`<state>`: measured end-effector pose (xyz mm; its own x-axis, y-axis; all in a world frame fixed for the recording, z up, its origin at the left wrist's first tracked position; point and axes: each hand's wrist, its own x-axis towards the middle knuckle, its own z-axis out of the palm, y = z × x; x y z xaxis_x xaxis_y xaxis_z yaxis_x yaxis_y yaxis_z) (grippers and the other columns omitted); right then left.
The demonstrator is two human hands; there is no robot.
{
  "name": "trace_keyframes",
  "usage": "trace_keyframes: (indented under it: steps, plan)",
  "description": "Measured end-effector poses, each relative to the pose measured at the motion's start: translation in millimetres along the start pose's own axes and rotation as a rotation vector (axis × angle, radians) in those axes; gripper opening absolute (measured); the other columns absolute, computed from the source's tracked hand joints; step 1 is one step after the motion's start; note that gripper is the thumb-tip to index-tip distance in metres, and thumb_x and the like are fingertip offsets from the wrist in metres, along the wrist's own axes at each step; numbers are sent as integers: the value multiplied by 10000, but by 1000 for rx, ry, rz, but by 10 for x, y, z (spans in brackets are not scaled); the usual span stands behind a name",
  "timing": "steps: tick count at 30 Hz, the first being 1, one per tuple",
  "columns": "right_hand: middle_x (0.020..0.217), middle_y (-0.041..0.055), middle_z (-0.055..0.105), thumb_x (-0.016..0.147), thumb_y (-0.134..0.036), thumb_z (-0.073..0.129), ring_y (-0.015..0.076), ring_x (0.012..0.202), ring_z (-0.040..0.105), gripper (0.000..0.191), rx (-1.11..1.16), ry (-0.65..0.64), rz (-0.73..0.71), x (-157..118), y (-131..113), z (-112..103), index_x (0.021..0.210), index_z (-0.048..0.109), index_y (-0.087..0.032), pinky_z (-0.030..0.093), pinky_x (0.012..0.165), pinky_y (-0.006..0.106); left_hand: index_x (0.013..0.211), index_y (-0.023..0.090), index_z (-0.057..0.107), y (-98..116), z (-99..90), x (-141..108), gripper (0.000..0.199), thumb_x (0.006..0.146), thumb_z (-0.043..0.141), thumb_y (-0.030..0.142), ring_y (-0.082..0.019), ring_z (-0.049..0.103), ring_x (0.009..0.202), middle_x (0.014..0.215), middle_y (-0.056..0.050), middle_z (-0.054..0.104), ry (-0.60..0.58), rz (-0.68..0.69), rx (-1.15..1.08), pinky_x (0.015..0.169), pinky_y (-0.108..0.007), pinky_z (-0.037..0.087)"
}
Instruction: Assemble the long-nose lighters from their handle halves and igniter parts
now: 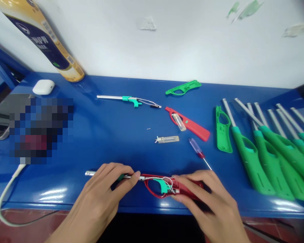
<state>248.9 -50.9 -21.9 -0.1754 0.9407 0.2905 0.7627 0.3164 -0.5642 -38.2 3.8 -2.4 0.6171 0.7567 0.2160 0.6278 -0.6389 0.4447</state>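
Near the table's front edge, my left hand [108,189] pinches the metal tube [90,173] of a long-reach lighter. My right hand [205,195] grips the red lighter housing half [152,191], its open inner side facing up. Inside it lie a teal trigger [163,186] and thin white wires [172,184]. My fingers cover the far end of the housing and part of the tube. Beyond my hands are a clear fuel tank [169,139], another clear tank [179,122] resting on a red housing half [196,127], and a screwdriver [197,148].
A lighter tube with teal trigger [129,99] and a tiny screw [148,128] lie mid-table. Green housing halves [184,88] [223,131] lie farther right, beside several green lighters [255,165]. At left are a yellow bottle [48,40], a white earbud case [44,87] and a white cable [5,195].
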Motion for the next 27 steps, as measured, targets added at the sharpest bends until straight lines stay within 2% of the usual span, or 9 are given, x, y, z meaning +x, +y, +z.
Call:
trace_keyframes:
  steps: [8,16,21,27]
  plan:
    - [1054,29,678,939,-314,723,195,970,647,303,-1,-10,18,9,-5,1,1241,701,-298,584,799,337,1299,255,624,-31,-9,26,626,887,334,-116,-181,576,1002,1127,-44,640,3,57,125,825,-325,473]
    - [1072,29,659,943,-313,724,187,989,624,326,-14,-23,8,-7,-2,-3,1266,681,-295,572,817,329,1347,270,588,-39,-18,14,584,936,360,-76,-190,574,1031,1155,-41,629,-50,48,118,851,-336,467]
    - [1052,30,656,951,-312,712,184,969,626,299,-16,-23,-6,3,-13,-6,1249,689,-295,572,805,324,1349,226,583,-2,27,45,558,941,362,-83,-182,568,1030,1155,-54,623,-5,99,130,847,-321,471]
    - [1041,36,664,952,-331,707,195,965,641,299,-12,-17,7,8,-12,7,1248,693,-293,583,794,336,1379,245,564,2,8,32,649,895,335,-122,-185,575,1048,1180,-58,624,-46,77,136,852,-330,488]
